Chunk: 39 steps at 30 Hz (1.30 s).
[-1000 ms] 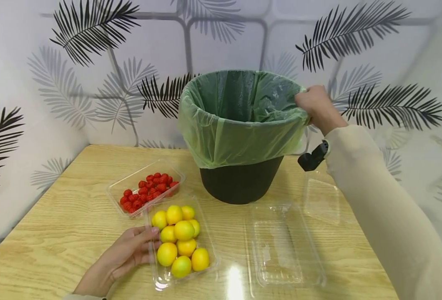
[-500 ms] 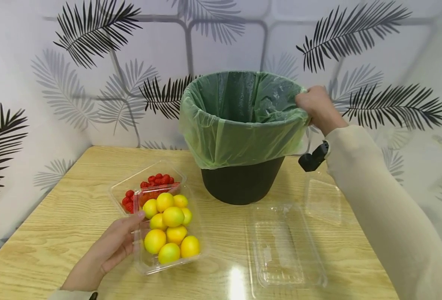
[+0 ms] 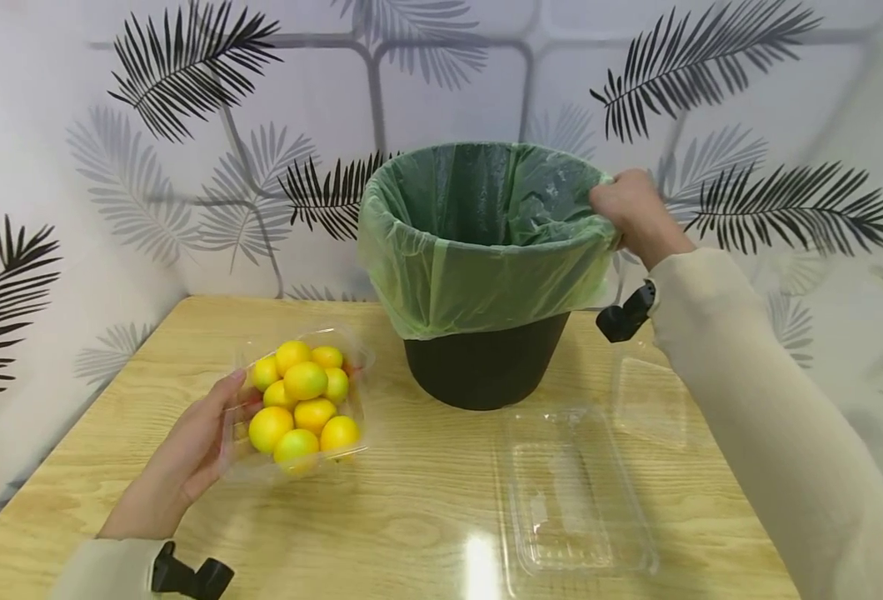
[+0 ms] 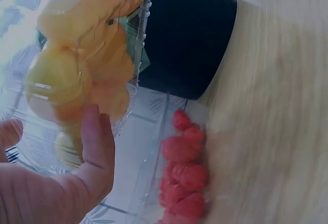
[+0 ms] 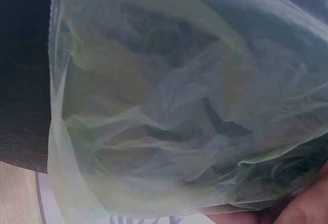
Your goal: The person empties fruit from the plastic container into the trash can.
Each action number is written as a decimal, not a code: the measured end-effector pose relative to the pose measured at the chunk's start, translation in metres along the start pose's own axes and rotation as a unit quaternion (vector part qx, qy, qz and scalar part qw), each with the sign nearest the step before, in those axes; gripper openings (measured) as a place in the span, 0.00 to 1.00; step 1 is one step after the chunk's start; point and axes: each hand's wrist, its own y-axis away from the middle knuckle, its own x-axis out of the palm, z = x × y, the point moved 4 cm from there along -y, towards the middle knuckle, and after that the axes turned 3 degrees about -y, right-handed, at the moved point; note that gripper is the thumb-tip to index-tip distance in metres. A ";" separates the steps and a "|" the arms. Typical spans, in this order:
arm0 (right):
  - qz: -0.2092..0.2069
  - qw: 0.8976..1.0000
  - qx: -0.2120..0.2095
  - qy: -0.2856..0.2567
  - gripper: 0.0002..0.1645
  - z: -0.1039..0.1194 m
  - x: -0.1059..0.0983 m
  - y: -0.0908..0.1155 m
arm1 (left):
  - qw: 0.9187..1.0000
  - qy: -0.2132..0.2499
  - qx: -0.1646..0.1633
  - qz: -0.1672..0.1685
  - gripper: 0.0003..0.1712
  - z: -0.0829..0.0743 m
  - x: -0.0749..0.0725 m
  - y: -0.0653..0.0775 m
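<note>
My left hand [image 3: 190, 454] grips the left side of a see-through plastic container [image 3: 250, 471] heaped with small yellow citrus fruits [image 3: 306, 381]. It is held up off the table, tilted in the left wrist view, with the thumb and fingertips against its wall. Below and behind it, raspberries [image 4: 184, 178] lie in another plastic container, mostly covered by the fruit in the head view. My right hand [image 3: 635, 208] grips the right rim of a black bin [image 3: 486, 375], with the pale green bag [image 3: 501, 287] that lines it bunched under the fingers.
A see-through plastic container [image 3: 557, 517] lies on the table at the front right. Behind it is a flat see-through plastic piece [image 3: 647, 400], near the right sleeve. The wooden table [image 3: 404, 533] ends at a leaf-patterned wall covering [image 3: 449, 100] at the back.
The left hand has lifted the citrus container from the table and moved it left and away, so it now hides the raspberries. The right hand stays on the bin rim.
</note>
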 end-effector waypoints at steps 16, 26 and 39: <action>-0.013 1.000 -0.013 0.012 0.12 0.001 -0.001 0.000 | 0.999 0.017 -0.018 0.029 0.31 -0.051 -0.010 -0.026; -0.008 1.000 -0.016 0.021 0.13 0.001 -0.001 0.002 | 0.992 0.114 -0.002 0.052 0.26 -0.084 -0.009 -0.043; -0.014 0.999 -0.028 0.008 0.14 -0.001 -0.001 0.002 | 0.989 0.126 0.038 0.061 0.21 -0.140 -0.004 -0.059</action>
